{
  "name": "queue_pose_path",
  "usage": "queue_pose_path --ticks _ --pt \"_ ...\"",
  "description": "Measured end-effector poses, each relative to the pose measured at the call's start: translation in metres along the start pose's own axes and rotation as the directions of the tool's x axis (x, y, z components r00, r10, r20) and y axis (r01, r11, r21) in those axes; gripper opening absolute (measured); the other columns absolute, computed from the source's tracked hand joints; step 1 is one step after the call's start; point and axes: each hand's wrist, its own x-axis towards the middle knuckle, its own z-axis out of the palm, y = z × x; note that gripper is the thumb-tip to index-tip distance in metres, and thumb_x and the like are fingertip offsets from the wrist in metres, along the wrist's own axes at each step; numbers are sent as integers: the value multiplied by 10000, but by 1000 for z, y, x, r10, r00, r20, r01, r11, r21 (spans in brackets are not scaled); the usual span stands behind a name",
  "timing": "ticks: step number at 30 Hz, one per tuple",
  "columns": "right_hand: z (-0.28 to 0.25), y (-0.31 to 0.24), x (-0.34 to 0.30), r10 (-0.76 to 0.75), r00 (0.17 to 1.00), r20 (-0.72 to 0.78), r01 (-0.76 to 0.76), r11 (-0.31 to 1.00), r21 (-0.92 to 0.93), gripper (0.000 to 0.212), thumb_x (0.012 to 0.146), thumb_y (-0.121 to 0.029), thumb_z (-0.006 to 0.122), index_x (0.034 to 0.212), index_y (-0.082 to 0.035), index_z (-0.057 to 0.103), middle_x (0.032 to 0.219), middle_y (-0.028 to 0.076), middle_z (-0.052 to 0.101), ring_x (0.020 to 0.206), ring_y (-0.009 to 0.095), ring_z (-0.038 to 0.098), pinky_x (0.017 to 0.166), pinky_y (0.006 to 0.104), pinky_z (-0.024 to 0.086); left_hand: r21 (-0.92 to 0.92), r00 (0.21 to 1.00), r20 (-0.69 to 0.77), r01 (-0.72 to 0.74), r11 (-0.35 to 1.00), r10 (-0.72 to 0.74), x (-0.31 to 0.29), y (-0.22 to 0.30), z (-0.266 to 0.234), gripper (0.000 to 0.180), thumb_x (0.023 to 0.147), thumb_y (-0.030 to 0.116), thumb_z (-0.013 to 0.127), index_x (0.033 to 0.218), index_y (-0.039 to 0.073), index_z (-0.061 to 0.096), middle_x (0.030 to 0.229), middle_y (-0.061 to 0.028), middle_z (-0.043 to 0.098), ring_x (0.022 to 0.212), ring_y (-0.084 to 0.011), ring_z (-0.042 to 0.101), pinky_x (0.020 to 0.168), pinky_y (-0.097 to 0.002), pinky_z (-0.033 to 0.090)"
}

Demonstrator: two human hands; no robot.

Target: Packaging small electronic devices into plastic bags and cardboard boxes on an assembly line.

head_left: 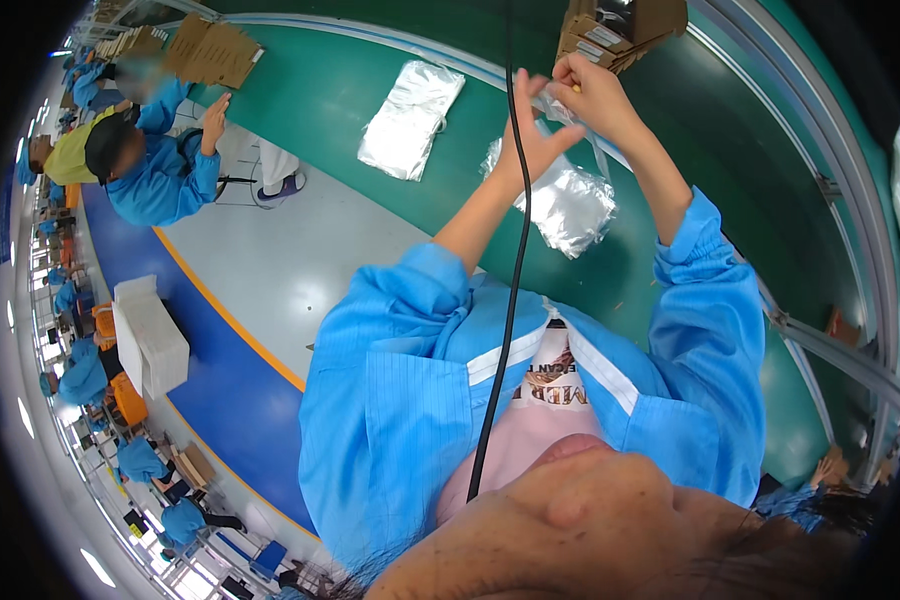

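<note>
My right hand (598, 100) is closed in a pinch at the far edge of the green table, holding a clear plastic bag (602, 158) that hangs down from the fingers. A small yellow spot shows at its fingertips, too small to name. Close by on the left, my left hand (540, 140) has its thumb and fingers spread, beside the upper part of the bag. Its fingertips are slightly blurred. Below both hands lies a loose pile of shiny clear bags (570, 208). Farther left, a neater stack of the same shiny bags (410, 120) rests flat on the table.
Brown cardboard boxes (620, 30) stand past the far rail. More cardboard (210, 52) lies at the table's far left end, near a seated co-worker in blue (165, 185). A black cable (515, 260) hangs across the view. A white bin (150, 340) stands on the floor.
</note>
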Motion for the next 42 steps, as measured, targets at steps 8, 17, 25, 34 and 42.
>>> queue_pose_path --ticks 8,17,25,34,42 --pt "-12 26 -50 290 923 254 -385 658 647 647 838 -214 676 1326 27 327 1158 110 559 1016 147 549 861 246 436 -503 881 80 439 744 -466 -7 3 7 186 944 177 493 940 3 562 822 -99 638 707 -166 608 645 -279 493" --pt "6 75 -105 480 758 441 -652 568 502 184 873 -251 628 919 -74 604 790 -12 632 657 36 542 577 171 422 -625 740 28 538 566 -672 -31 -14 -5 150 895 123 525 875 -24 546 814 -140 632 657 -207 625 587 -290 511" --pt "44 88 -105 359 894 270 -425 868 254 185 807 -201 632 806 -15 631 707 67 635 671 150 610 634 282 477 76 842 -217 519 851 -494 -58 -78 -31 184 800 134 637 890 -19 587 772 -118 630 644 -210 604 580 -324 469" --pt "83 94 -156 241 922 -303 -371 777 -509 657 672 -314 766 1218 -77 487 1243 130 457 1092 336 470 862 471 407 866 970 -16 135 482 -242 -37 -129 -40 572 679 404 751 1028 -7 557 1046 -183 532 996 -365 477 821 -467 407" --pt "135 86 -202 309 866 -393 -495 642 -585 780 698 -387 723 1307 -12 413 1415 179 326 1294 351 327 1048 489 265 921 661 203 121 369 -723 -11 -117 -14 591 645 495 720 989 20 647 1023 -209 630 998 -376 594 843 -435 469"
